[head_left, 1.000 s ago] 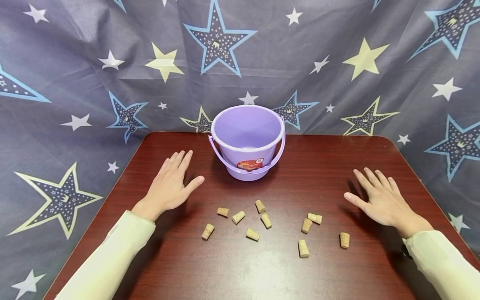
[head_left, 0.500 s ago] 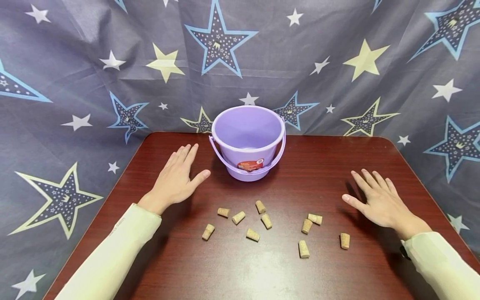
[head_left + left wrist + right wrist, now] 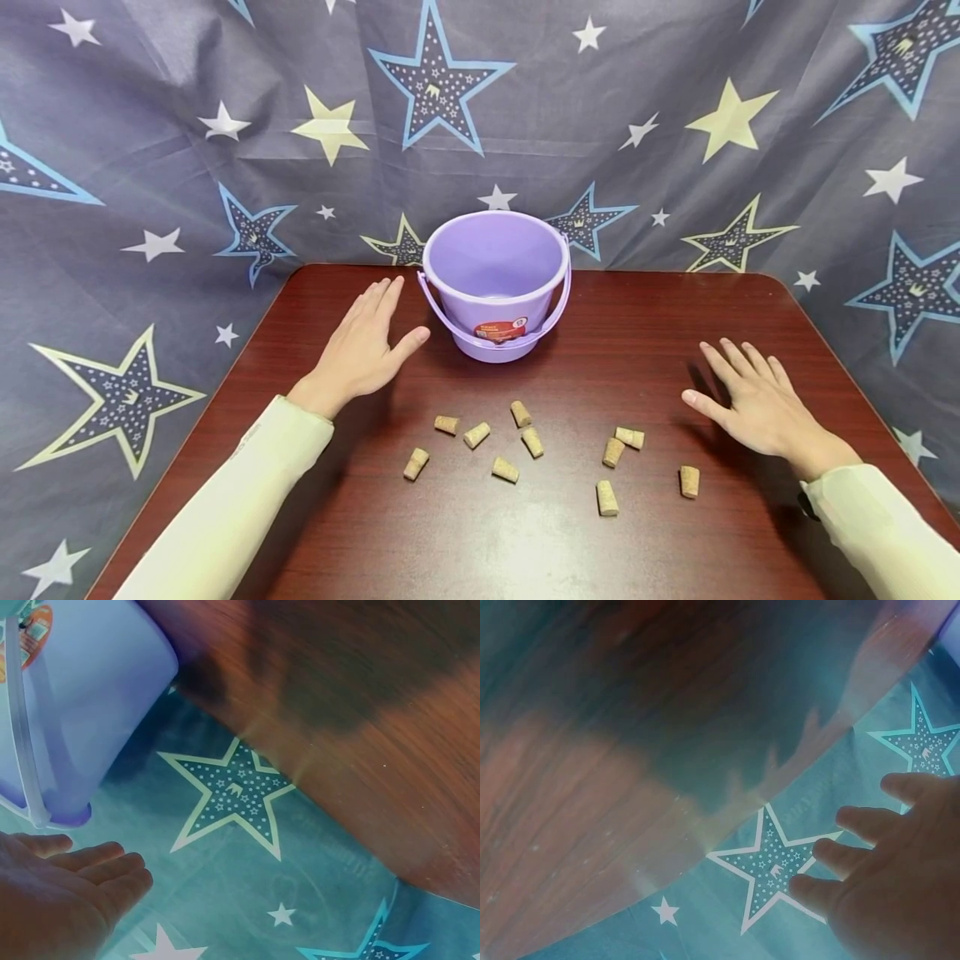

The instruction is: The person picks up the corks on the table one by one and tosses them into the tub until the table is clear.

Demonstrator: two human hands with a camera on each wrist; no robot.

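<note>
On table (image 3: 645, 350), lilac bucket (image 3: 495, 287), tan corks (image 3: 517, 446)

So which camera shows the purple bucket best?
The head camera. It shows the whole bucket standing upright on the table, with its rim, handle and red label, beside the left hand. The left wrist camera catches only part of its side and handle, and the right wrist camera only a sliver of purple at one corner.
</note>
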